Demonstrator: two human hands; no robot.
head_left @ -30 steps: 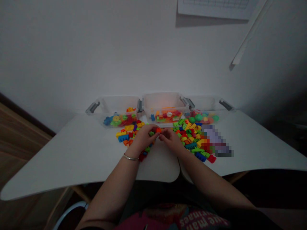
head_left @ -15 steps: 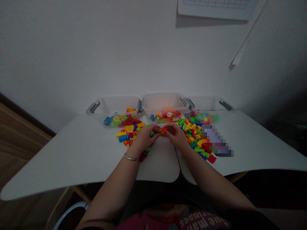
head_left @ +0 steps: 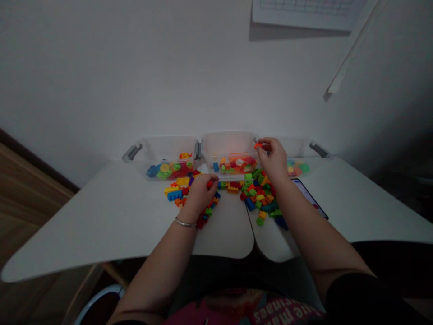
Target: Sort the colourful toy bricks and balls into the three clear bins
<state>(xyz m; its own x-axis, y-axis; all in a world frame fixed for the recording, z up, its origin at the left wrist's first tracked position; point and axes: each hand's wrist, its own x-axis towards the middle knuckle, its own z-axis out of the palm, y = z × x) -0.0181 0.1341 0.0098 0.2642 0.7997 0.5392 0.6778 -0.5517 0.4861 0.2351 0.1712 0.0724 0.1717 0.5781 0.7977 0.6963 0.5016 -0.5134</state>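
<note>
My right hand [head_left: 273,159] is raised over the rim between the middle bin [head_left: 227,143] and the right bin [head_left: 297,145], pinching a small orange brick [head_left: 258,145] in its fingertips. My left hand [head_left: 200,192] rests on the white table [head_left: 111,216] among loose bricks, fingers curled round a small red brick [head_left: 210,183]. A pile of coloured bricks [head_left: 259,196] lies between and beside my hands.
Three clear plastic bins with grey handles stand along the wall; the left bin [head_left: 158,149] holds bricks and round pieces. A phone [head_left: 309,197] lies right of the brick pile. The table's front edge has a notch at the middle. A wooden surface is at far left.
My right hand has lifted from the table centre up and right to the bins, carrying an orange brick. My left hand stayed near the pile. The view shifted slightly.
</note>
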